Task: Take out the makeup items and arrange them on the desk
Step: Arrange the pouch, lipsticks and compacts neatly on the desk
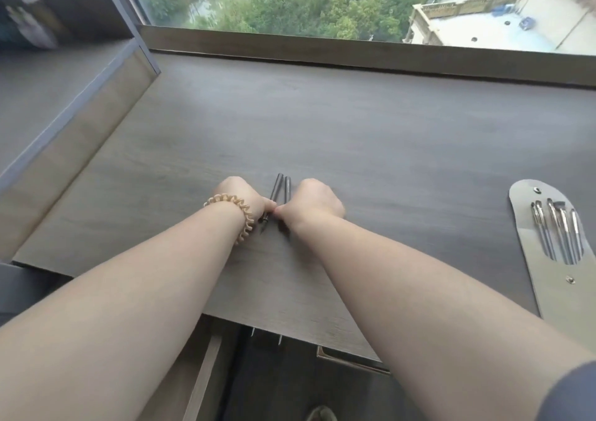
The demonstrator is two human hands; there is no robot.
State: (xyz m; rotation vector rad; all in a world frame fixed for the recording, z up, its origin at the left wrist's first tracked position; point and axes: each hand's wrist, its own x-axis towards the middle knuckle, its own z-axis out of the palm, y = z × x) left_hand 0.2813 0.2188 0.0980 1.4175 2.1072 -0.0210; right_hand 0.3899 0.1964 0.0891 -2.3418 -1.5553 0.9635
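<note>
a: where are the pens?

b: two dark pens lie side by side on the desk [387, 136], roughly midway between its back and front edges. the left pen [276, 186] and the right pen [286, 188] run almost parallel and very close together, with their far ends toward the back edge under the window [290, 1]. the left pen leans a little to the right, and its pointed tip shows below the hands, aimed at the front edge.

a: and the hands?

b: both are curled into loose fists, knuckles up, one on each side of the pair. the left hand [240, 194] pinches the left pen near its tip. the right hand [314, 199] curls over the near part of the right pen and holds it there. its fingertips are hidden under the hand. the two thumbs meet between the pens.

a: anything on the wrists?

b: a beige coil tie [240, 215] sits on the left wrist.

a: what else is on the desk?

b: a grey pouch [548, 291] lies open and flat along the right edge, reaching toward the front right corner. several brushes [561, 236] are tucked in it, bristles toward the back edge. it is well apart from the pens.

a: and off the desk?

b: a shelf [80, 75] stands at the left edge, near the back left corner.
</note>
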